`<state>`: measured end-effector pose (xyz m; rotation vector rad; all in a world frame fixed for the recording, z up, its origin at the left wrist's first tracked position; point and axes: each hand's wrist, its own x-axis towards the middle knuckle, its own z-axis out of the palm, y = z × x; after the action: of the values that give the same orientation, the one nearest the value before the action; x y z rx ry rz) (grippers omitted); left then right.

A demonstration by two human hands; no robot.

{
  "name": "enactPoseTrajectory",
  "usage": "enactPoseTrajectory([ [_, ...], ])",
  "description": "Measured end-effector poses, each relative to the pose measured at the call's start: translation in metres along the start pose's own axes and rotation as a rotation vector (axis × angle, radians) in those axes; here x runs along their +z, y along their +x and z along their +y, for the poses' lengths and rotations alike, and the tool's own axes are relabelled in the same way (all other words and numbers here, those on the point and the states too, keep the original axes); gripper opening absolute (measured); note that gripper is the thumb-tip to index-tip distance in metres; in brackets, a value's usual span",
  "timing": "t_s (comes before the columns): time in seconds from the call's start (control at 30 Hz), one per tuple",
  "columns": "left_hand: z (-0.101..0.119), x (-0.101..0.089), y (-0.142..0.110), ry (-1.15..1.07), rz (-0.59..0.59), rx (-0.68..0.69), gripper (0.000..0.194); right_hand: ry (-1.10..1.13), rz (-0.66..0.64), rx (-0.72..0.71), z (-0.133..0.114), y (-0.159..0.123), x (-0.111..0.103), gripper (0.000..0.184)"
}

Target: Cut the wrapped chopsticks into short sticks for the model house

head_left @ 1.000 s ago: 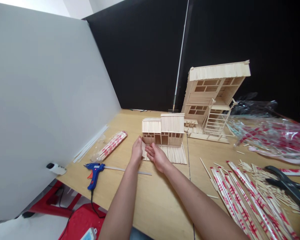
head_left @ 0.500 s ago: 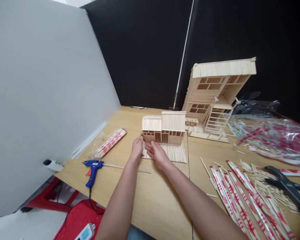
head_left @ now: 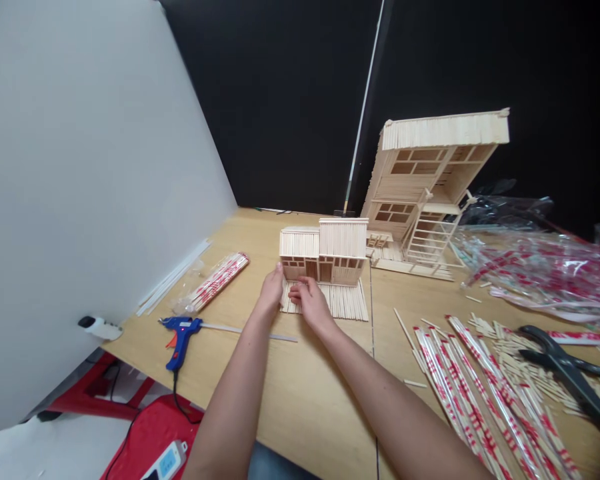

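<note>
A small model house (head_left: pixel 325 250) made of thin wooden sticks stands on the table, with a stick deck (head_left: pixel 347 303) along its front. My left hand (head_left: pixel 271 290) is closed against the left front corner of house and deck, its fingers partly hidden. Over the left part of the deck hovers or rests my right hand (head_left: pixel 311 300), fingers apart and slightly bent, nothing visible in them; contact is hard to tell.
Behind to the right stands a larger stick house (head_left: pixel 420 180). A blue glue gun (head_left: pixel 181 333) and a wrapped stick bundle (head_left: pixel 221 280) lie left. On the right are wrapped sticks (head_left: pixel 470 387), black cutters (head_left: pixel 570 363), loose cut pieces and plastic wrappers (head_left: pixel 545 260).
The camera view has shifted slightly. My left hand stays at the house's left corner. My right hand's fingers have bent and spread a little; the house keeps its place on the table.
</note>
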<state>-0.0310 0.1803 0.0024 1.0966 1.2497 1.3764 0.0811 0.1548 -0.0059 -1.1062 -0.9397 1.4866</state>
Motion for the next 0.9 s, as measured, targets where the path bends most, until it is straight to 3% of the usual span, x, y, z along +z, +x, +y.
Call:
enactPoseTrajectory([
  [0.6, 0.016, 0.001, -0.01, -0.04, -0.065, -0.071, 0.059, -0.195, -0.046, -0.109, 0.003, 0.0, -0.005, 0.034],
  [0.9, 0.016, 0.002, -0.013, -0.026, -0.069, -0.112, 0.063, -0.48, -0.106, -0.327, -0.021, -0.006, -0.012, 0.036],
])
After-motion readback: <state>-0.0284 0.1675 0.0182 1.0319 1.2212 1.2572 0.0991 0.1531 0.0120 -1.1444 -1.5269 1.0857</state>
